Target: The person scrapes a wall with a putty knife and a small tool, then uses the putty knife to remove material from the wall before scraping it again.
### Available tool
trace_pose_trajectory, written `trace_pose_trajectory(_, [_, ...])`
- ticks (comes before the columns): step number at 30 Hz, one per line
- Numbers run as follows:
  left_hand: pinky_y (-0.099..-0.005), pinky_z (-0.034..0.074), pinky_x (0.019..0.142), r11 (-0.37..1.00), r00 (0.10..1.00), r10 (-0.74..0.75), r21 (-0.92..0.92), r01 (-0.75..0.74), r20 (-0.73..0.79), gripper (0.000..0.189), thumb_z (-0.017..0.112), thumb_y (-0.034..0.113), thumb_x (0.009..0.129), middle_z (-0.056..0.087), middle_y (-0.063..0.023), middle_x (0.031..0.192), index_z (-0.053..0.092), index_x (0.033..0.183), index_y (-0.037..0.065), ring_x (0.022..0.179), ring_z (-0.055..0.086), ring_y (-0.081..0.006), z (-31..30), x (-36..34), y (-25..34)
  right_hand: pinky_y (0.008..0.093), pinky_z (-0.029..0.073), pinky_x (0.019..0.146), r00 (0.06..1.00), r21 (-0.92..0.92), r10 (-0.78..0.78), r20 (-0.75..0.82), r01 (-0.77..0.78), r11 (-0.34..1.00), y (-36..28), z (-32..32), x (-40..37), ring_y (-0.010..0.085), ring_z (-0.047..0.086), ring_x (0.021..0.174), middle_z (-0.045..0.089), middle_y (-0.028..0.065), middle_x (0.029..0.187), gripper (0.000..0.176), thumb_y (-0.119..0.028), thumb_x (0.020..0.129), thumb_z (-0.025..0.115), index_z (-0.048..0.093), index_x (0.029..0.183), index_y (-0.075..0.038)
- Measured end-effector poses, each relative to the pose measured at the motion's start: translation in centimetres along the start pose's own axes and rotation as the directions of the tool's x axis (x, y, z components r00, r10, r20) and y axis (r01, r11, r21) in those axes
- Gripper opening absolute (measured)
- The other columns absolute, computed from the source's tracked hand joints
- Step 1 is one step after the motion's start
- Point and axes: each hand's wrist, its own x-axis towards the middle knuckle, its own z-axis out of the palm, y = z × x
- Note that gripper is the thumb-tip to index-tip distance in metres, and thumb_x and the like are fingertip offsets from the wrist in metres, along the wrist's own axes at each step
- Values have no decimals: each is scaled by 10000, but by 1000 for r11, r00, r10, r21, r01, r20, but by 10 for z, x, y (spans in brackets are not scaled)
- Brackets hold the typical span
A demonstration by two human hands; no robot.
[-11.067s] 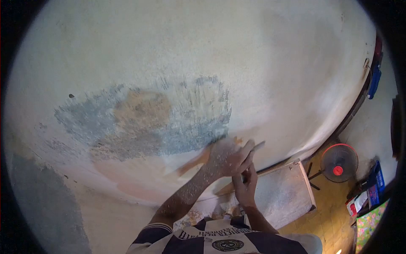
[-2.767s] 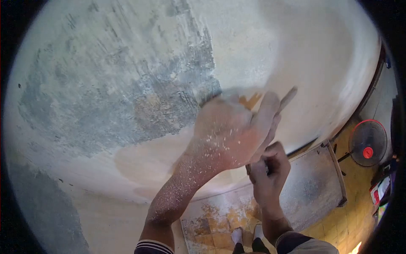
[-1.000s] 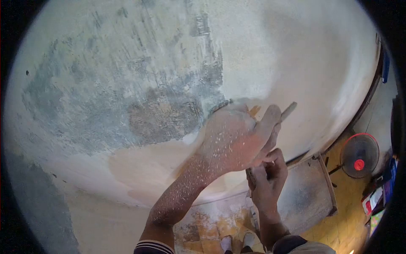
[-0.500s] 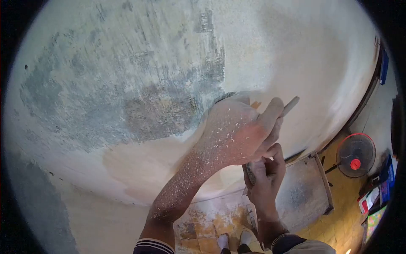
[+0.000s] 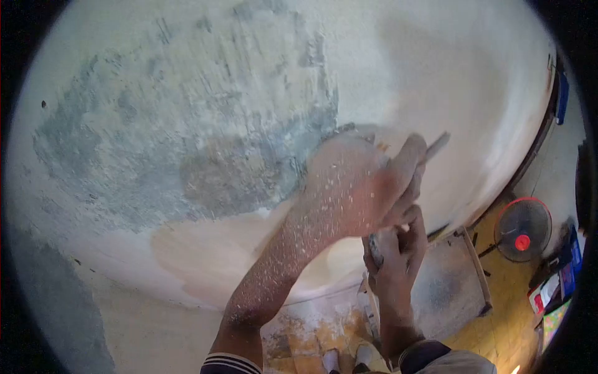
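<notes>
The long flat scraper with a pale, dusty blade [image 5: 438, 142] lies tilted against the wall. Its tip points up and right, just right of the grey scraped patch [image 5: 187, 143] — the lower end is mostly hidden.

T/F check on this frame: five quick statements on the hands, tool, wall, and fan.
1. Left hand presses the scraper against the wall. True.
2. Right hand hangs free, holding nothing. False: it grips the scraper's lower end.
3. Pale flakes cover the left forearm. True.
4. The fan stands left of the person. False: it is at the right.
5. The wall is evenly coated. False: a large grey patch shows where the coat is gone.
</notes>
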Motion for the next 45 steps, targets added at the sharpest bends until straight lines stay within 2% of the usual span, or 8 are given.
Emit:
trace_pose_trajectory(14, [-418,434,492,998,995,-58,-33,56,-82,175,684,212,867,483,-47,585,585,966,107,516,538,-263,-8,13,4,220,316,452,995,26,64,82,-66,997,-6,-6,9,38,433,548,520,-6,703,235,-125,1035,585,354,991,-111])
trace_pose_trajectory(17, [-433,515,542,997,998,-45,-67,47,33,563,756,394,830,555,-61,556,523,1188,28,522,599,-297,5,-7,4,220,311,446,994,18,55,97,-57,998,1,-10,-10,34,426,545,526,-2,704,233,-120,1040,585,359,987,-110])
trace_pose_trajectory(21, [-432,440,512,990,995,-90,-112,86,-31,113,655,184,896,477,-43,558,576,939,114,501,543,-252,-1,0,7,216,308,442,991,71,85,103,-93,993,-21,-6,-5,26,416,543,511,-12,692,226,-120,1048,580,363,985,-111])
trace_pose_trajectory(26, [-455,460,540,977,988,-149,-149,154,40,96,629,191,926,493,-57,569,582,953,113,514,566,-279,2,-12,14,216,298,436,987,26,137,88,-140,990,4,-9,-7,28,406,534,492,-19,699,236,-123,1051,581,357,979,-110])
trace_pose_trajectory(29, [-450,520,572,985,984,-139,-87,149,111,524,732,365,847,585,-73,581,555,1219,41,553,633,-291,-21,11,8,218,295,433,991,67,95,91,-101,993,-7,-3,-9,27,403,528,472,-29,683,232,-123,1052,576,355,981,-113])
trace_pose_trajectory(35, [-434,534,588,995,995,-99,-14,99,18,502,713,361,857,613,-72,643,566,1211,37,620,657,-279,-12,8,5,217,275,426,993,99,52,110,-63,993,-8,-5,-11,24,380,514,448,-40,659,237,-132,1055,573,349,978,-121])
trace_pose_trajectory(38, [-436,456,528,989,988,-137,-59,132,-77,133,663,207,891,503,-70,586,591,940,106,513,563,-289,-2,3,5,212,269,421,991,130,81,106,-95,987,-1,3,-7,21,382,514,458,-36,673,222,-105,1051,561,353,980,-127])
trace_pose_trajectory(45, [-443,489,521,986,996,-81,-145,77,-21,311,697,276,868,564,-70,604,558,1054,69,541,614,-284,-23,18,-1,202,309,422,997,69,53,52,-56,996,-7,9,5,13,412,523,471,-40,718,200,-78,1017,555,370,962,-132])
